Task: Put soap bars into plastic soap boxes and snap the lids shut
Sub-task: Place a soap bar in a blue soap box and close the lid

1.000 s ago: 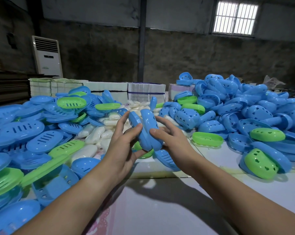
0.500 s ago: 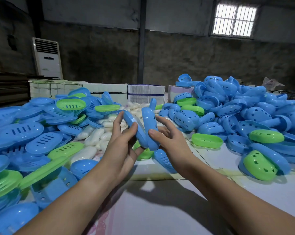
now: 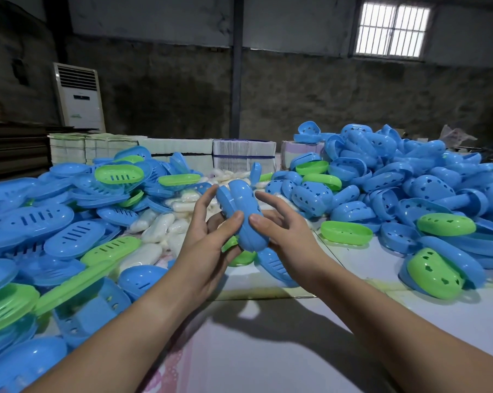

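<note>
From the head view, a blue oval plastic soap box (image 3: pixel 243 215) is held upright above the white table (image 3: pixel 268 350), its two shells nearly together, with a narrow gap at the top. The left hand (image 3: pixel 208 239) presses its thumb on the box's near face, fingers behind it. The right hand (image 3: pixel 285 228) pinches it by the thumb, fingers spread. Wrapped white soap bars (image 3: pixel 157 231) lie left of the box. Heaps of blue and green shells (image 3: pixel 409 188) flank it.

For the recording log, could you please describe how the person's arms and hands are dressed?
Both forearms are bare up to the frame edge, with no sleeves showing. The left hand and right hand wear no gloves, rings, watch or bracelets; the visible nails are short and unpainted.
</note>
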`<action>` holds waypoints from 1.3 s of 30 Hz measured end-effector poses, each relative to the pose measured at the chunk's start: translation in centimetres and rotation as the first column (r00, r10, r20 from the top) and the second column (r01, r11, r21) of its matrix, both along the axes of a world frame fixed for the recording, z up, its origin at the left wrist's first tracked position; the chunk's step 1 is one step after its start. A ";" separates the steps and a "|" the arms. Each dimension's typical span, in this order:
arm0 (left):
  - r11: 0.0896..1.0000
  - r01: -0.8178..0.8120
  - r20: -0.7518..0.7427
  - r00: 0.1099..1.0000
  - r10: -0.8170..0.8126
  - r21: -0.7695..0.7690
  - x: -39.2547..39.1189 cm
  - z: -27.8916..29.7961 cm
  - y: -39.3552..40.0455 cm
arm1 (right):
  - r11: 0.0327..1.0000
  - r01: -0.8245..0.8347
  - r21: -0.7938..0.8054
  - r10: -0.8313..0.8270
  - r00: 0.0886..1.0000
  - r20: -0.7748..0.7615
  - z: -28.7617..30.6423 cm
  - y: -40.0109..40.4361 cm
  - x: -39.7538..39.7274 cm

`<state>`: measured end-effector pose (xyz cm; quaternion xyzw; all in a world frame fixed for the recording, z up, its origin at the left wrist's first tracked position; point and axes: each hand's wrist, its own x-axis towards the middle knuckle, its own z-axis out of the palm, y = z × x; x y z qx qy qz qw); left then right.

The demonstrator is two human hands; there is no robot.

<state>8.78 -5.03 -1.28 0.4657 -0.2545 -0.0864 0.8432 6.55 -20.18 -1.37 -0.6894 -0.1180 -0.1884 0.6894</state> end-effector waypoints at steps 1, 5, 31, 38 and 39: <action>1.000 -0.001 0.012 1.000 0.001 0.010 0.0 -0.1 0.1 | 1.000 -0.006 0.010 0.006 1.000 0.002 0.0 0.0 0.0; 0.999 0.005 0.036 0.999 -0.006 0.038 0.0 -0.1 0.2 | 1.000 -0.016 0.027 0.016 1.000 0.008 0.0 0.0 -0.1; 0.989 0.098 0.058 0.993 -0.105 0.112 -0.1 0.0 0.6 | 0.994 -0.077 -0.081 0.077 0.997 -0.011 0.3 -0.8 -0.7; 0.984 0.070 0.023 0.997 -0.074 0.166 0.0 -0.1 0.5 | 0.990 -0.102 -0.099 0.102 0.995 -0.006 0.2 -1.2 -0.6; 0.985 0.065 0.014 0.998 -0.069 0.160 0.0 -0.1 0.6 | 0.990 -0.099 -0.099 0.100 0.995 0.001 0.2 -1.1 -0.6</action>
